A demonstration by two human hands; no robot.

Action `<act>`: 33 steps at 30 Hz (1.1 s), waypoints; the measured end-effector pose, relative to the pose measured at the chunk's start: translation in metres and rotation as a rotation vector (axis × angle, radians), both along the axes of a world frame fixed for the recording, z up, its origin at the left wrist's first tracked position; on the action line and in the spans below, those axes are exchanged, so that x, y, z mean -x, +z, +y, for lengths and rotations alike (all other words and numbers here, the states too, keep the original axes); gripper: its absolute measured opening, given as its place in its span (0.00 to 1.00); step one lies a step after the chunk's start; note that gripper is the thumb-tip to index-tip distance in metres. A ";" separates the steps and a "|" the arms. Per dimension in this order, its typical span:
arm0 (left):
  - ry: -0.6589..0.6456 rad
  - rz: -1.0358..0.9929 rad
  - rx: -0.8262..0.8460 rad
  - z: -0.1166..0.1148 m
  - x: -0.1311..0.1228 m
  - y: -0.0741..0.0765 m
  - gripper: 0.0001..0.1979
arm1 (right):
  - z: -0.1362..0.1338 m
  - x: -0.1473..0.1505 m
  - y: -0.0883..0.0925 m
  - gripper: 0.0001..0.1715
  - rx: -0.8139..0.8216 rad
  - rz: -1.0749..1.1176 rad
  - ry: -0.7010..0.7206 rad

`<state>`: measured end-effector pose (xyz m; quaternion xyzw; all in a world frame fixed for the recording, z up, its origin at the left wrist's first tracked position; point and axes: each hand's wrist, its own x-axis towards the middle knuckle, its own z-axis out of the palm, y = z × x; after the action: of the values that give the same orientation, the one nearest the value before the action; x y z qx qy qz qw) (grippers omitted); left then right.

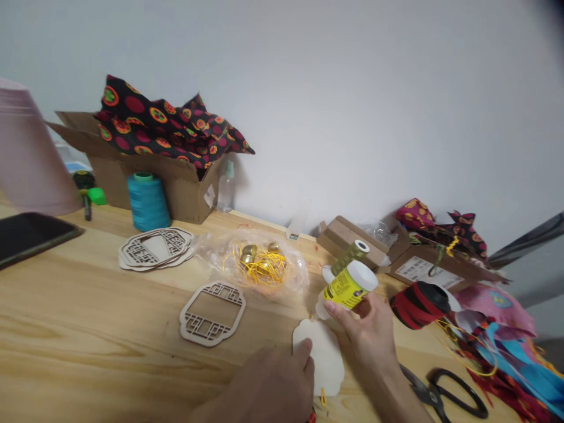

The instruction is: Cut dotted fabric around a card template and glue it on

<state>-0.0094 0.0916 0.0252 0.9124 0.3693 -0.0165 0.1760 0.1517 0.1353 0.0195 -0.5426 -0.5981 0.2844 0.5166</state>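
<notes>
Right of the right grip: red-wrapped spool and black-handled scissors obstruct. Narrow gap, apparently, between plastic bag and wooden fretwork frame.

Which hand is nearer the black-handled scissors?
The right hand, gripping a yellow-labelled bottle, is nearer, just up and left of the scissors; the left hand is farther left, well away.

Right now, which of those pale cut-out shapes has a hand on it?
The solid, uncut piece, pressed down by the left hand. The others, a lone frame and a stack, have lattice openings and lie away from the hands.
</notes>
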 end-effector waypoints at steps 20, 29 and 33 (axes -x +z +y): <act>0.008 -0.033 0.047 0.002 0.002 -0.004 0.21 | -0.001 -0.002 -0.003 0.15 -0.026 -0.017 -0.012; 0.000 -0.043 0.007 0.001 0.003 -0.004 0.21 | -0.006 0.008 0.001 0.15 -0.025 -0.028 -0.049; 0.010 -0.038 0.007 0.001 0.003 -0.003 0.21 | -0.006 0.004 0.005 0.15 -0.022 -0.008 -0.055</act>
<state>-0.0126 0.0931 0.0221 0.9099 0.3705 0.0005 0.1863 0.1477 0.1294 0.0248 -0.5542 -0.5882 0.2616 0.5277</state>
